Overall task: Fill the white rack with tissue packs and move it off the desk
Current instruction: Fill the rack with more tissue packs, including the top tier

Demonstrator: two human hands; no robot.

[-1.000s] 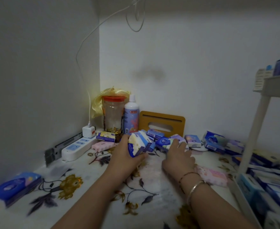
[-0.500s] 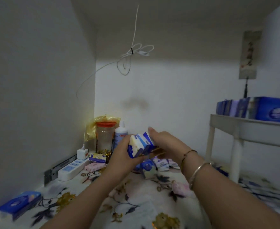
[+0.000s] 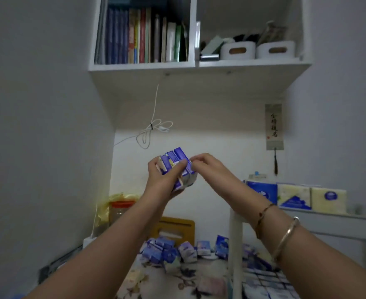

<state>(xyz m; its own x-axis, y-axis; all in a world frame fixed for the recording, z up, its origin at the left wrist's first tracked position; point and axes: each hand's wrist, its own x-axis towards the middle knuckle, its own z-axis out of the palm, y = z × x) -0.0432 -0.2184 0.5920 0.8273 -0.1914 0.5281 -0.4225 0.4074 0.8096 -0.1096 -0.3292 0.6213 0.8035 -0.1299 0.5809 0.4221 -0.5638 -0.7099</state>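
Above the table [image 3: 177, 275], in front of the white rack's post [image 3: 235, 244], both hands are raised with a small bundle of tissue packs [image 3: 175, 167]. Left hand [image 3: 164, 182]: grip curled round the bundle from below and the side, thumb across its front. Right hand [image 3: 205, 167]: fingertips pinching the bundle's right edge, apparently squaring it up.

White rack [image 3: 328, 219]: stands on the table at the right. Upper tier carries 3 larger packs [image 3: 294, 196] in a row, with bare tier visible to their right. Lower tier, right of the post, shows many blue packs, blurred; count not readable.

Loose packs [image 3: 177, 251]: a heap lies on the table left of the post, in front of an orange-brown holder [image 3: 173, 225]. A pink pack [image 3: 212, 284] lies nearer the camera.

Judgement: filling is partly done. The held bundle is not yet placed, the heap remains to be loaded, and the rack is not yet moved off the table.
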